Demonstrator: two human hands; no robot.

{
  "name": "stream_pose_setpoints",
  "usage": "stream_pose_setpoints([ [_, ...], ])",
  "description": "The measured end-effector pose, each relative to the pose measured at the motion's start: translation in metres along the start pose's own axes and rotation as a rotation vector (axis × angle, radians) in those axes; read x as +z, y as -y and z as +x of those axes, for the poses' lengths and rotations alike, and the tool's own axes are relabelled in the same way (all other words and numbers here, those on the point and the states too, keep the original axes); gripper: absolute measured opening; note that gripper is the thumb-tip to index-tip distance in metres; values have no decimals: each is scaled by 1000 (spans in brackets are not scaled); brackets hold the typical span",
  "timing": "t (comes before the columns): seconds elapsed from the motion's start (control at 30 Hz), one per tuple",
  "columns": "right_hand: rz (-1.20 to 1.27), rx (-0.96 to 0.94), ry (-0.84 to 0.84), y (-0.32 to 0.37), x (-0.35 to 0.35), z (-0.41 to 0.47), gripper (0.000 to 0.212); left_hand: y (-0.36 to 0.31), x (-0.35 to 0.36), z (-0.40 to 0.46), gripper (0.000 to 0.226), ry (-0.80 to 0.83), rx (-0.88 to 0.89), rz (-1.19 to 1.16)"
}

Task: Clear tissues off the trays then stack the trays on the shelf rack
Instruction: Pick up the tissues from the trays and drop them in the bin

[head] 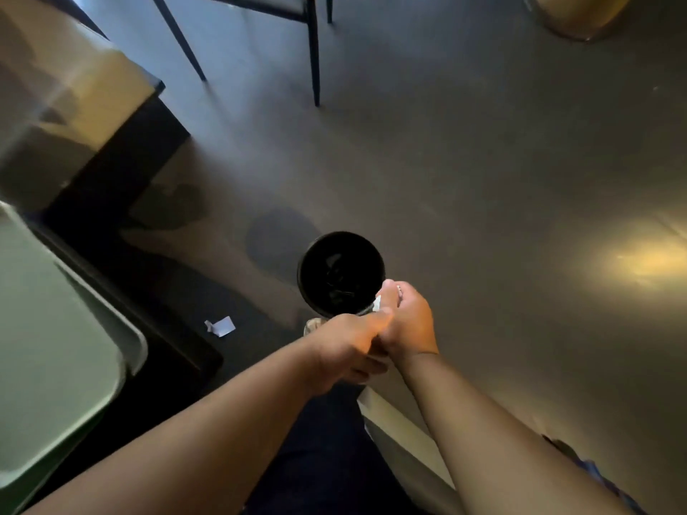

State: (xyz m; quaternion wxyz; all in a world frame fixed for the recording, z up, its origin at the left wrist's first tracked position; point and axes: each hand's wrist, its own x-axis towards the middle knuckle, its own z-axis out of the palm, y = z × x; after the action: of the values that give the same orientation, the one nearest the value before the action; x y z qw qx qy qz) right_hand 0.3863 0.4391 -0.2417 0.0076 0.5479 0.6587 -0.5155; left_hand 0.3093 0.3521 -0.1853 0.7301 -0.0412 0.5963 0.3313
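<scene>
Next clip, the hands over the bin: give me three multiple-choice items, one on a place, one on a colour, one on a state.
1. Where does the loose tissue scrap lie?
A. on the floor left of the bin
B. inside the bin
C. on the tray

2. What colour is the bin?
A. white
B. black
C. red

3. How are the left hand and right hand?
A. far apart
B. resting on the tray
C. together near the bin's rim

A: the scrap sits on dark floor.
B: rim and inside are black.
C: the hands touch, white tissue between them.
</scene>
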Motion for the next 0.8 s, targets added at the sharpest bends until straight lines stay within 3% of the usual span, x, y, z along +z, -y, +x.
stream_pose_setpoints([
  [0.17,-90,204,90,-41,25,26,37,23,-11,17,19,-21,1,-39],
  [0.33,0,316,89,-42,49,51,34,30,-18,37,29,-142,63,-149],
  [0.47,96,367,88,-29,55,73,34,21,-30,46,41,-122,90,-113],
  [0.57,215,393,130,-20,55,88,49,8,-36,46,30,-148,103,-68],
  [0.67,306,438,172,-20,54,95,91,2,-42,43,59,-183,115,-20],
  [0.8,253,369,122,-12,44,87,95,0,-50,27,65,-198,75,14],
])
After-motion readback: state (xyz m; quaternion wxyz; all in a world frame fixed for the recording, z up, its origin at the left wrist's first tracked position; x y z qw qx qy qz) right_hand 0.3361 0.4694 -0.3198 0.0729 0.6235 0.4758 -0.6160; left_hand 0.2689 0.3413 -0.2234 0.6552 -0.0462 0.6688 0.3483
